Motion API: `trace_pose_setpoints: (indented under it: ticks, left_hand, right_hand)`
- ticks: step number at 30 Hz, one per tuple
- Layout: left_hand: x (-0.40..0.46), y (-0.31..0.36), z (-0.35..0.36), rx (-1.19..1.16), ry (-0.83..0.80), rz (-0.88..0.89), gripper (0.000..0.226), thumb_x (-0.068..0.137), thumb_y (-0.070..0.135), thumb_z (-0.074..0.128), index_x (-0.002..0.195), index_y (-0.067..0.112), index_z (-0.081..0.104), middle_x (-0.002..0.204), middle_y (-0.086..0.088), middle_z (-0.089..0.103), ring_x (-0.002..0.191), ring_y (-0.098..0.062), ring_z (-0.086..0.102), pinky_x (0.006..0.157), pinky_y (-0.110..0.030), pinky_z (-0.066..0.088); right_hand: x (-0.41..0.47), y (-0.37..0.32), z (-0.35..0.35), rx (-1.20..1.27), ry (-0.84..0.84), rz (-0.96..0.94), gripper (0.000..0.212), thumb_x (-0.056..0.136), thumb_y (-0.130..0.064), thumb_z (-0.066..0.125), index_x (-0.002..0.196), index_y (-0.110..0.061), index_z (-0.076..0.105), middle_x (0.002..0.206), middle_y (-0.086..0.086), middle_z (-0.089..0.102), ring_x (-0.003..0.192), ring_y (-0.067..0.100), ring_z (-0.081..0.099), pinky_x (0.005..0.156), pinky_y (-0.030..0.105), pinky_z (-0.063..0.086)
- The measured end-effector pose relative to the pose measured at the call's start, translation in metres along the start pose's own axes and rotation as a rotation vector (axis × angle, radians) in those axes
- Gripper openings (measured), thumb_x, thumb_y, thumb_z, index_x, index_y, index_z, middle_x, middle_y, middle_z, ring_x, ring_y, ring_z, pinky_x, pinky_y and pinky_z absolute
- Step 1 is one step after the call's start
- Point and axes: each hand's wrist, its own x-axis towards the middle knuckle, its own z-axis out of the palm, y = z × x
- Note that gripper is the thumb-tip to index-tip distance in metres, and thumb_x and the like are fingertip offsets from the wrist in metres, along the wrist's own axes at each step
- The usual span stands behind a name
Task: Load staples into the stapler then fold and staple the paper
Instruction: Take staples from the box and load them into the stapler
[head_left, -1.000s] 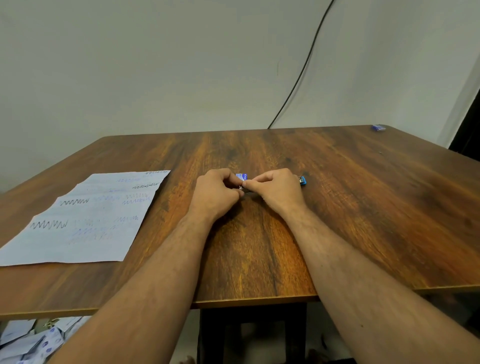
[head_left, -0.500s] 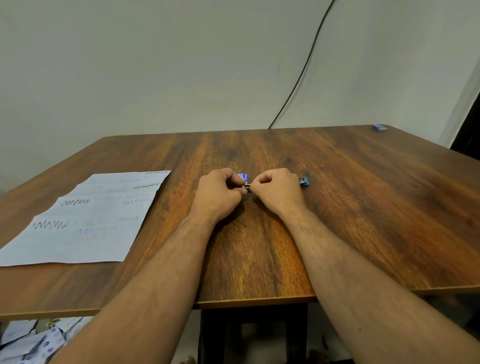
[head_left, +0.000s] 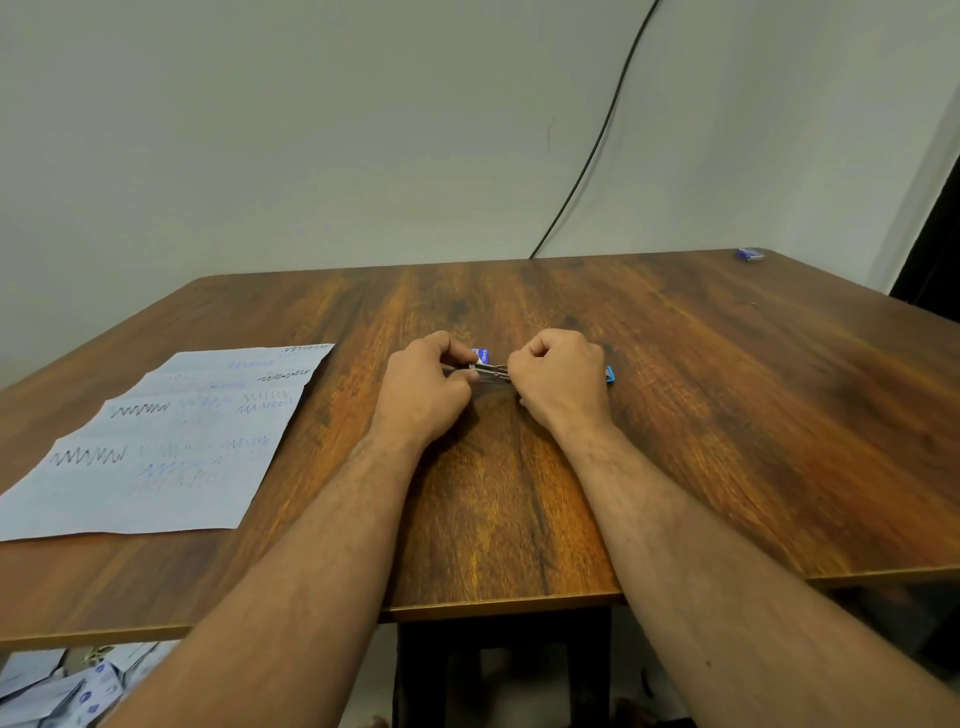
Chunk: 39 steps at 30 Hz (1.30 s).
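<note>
Separating hands (head_left: 426, 389) exposing more stapler (head_left: 491, 371) metal.

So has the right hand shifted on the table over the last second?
Yes, slightly. The right hand has drawn rightward, away from the left hand, exposing more of the metal stapler between them; the paper marks the fixed side.

Brown wood-grain table (head_left: 675, 415): scribbled white paper sheet (head_left: 156, 441) lies flat left, small blue box (head_left: 749, 254) sits far-right corner.

Bare hairy forearms, hands (head_left: 426, 387) ungloved, sleeves unseen
</note>
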Motion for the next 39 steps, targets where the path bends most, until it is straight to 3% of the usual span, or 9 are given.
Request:
trace_pose_setpoints:
  ticks: [2,6,9,13,16,20,25,30,39]
  left_hand:
    - [0.000,-0.001,0.000,-0.019,0.036,-0.014,0.012,0.089,0.013,0.071,0.091,0.025,0.070,0.087,0.007,0.072,0.079,-0.009,0.067,0.070,-0.023,0.049]
    - [0.002,-0.001,0.000,-0.082,0.095,-0.010,0.022,0.087,0.008,0.071,0.101,0.024,0.065,0.090,0.009,0.071,0.084,-0.009,0.069,0.083,-0.025,0.055]
    - [0.001,0.000,-0.004,-0.123,0.122,-0.043,0.026,0.087,0.007,0.072,0.104,0.023,0.060,0.088,0.013,0.067,0.078,0.001,0.063,0.070,-0.003,0.044]
    - [0.001,0.000,-0.005,-0.082,0.141,-0.044,0.015,0.086,0.010,0.074,0.092,0.023,0.068,0.081,0.017,0.063,0.071,0.008,0.057,0.059,0.002,0.037]
    - [0.001,0.001,-0.006,-0.128,0.117,-0.035,0.022,0.087,0.007,0.074,0.099,0.024,0.065,0.091,0.012,0.068,0.079,0.001,0.064,0.068,-0.003,0.042]
    - [0.000,0.003,-0.008,-0.196,0.083,-0.023,0.036,0.087,0.001,0.073,0.109,0.026,0.058,0.098,0.011,0.069,0.088,-0.005,0.069,0.083,-0.022,0.055]
    - [0.000,0.002,-0.007,-0.199,0.097,0.036,0.043,0.085,0.000,0.074,0.112,0.028,0.056,0.092,0.014,0.072,0.087,-0.005,0.068,0.082,-0.019,0.052]
    - [0.001,-0.002,-0.007,-0.217,0.116,0.057,0.046,0.083,0.000,0.074,0.116,0.027,0.055,0.091,0.011,0.074,0.089,-0.007,0.070,0.087,-0.027,0.055]
    - [0.003,-0.001,-0.006,-0.229,0.087,0.056,0.046,0.084,-0.003,0.073,0.117,0.026,0.057,0.095,0.009,0.076,0.095,-0.004,0.070,0.092,-0.027,0.055]
  right_hand:
    - [0.000,0.000,-0.002,0.031,-0.040,-0.018,0.017,0.082,-0.012,0.059,0.072,-0.023,0.066,0.073,-0.008,0.068,0.068,0.015,0.069,0.066,0.033,0.059]
    - [-0.003,-0.001,-0.005,0.009,-0.161,-0.125,0.040,0.087,0.004,0.050,0.091,-0.027,0.074,0.082,-0.012,0.066,0.082,0.004,0.064,0.072,0.020,0.049]
    - [-0.005,-0.002,-0.006,0.005,-0.203,-0.195,0.053,0.084,0.008,0.047,0.104,-0.029,0.080,0.092,-0.006,0.068,0.089,0.010,0.062,0.083,0.024,0.049]
    - [-0.005,0.001,-0.004,-0.031,-0.249,-0.259,0.055,0.089,0.005,0.049,0.115,-0.035,0.076,0.104,-0.002,0.064,0.101,0.016,0.057,0.091,0.030,0.044]
    - [-0.004,0.003,-0.004,-0.040,-0.274,-0.291,0.056,0.091,0.005,0.049,0.119,-0.037,0.074,0.101,-0.002,0.060,0.098,0.013,0.053,0.089,0.028,0.042]
    - [-0.002,0.005,-0.005,-0.077,-0.311,-0.330,0.053,0.097,-0.001,0.048,0.127,-0.040,0.068,0.093,-0.007,0.051,0.091,0.009,0.049,0.083,0.024,0.037]
    - [0.001,0.007,-0.006,-0.127,-0.316,-0.397,0.055,0.100,-0.005,0.048,0.132,-0.048,0.062,0.086,-0.011,0.045,0.081,0.004,0.044,0.071,0.017,0.032]
    - [0.000,0.007,-0.007,-0.122,-0.335,-0.419,0.056,0.098,0.000,0.047,0.129,-0.043,0.066,0.088,-0.006,0.048,0.086,0.010,0.047,0.075,0.022,0.033]
    - [0.003,0.009,-0.007,-0.121,-0.350,-0.355,0.056,0.097,0.001,0.047,0.124,-0.042,0.070,0.092,-0.003,0.050,0.093,0.016,0.049,0.082,0.030,0.040]
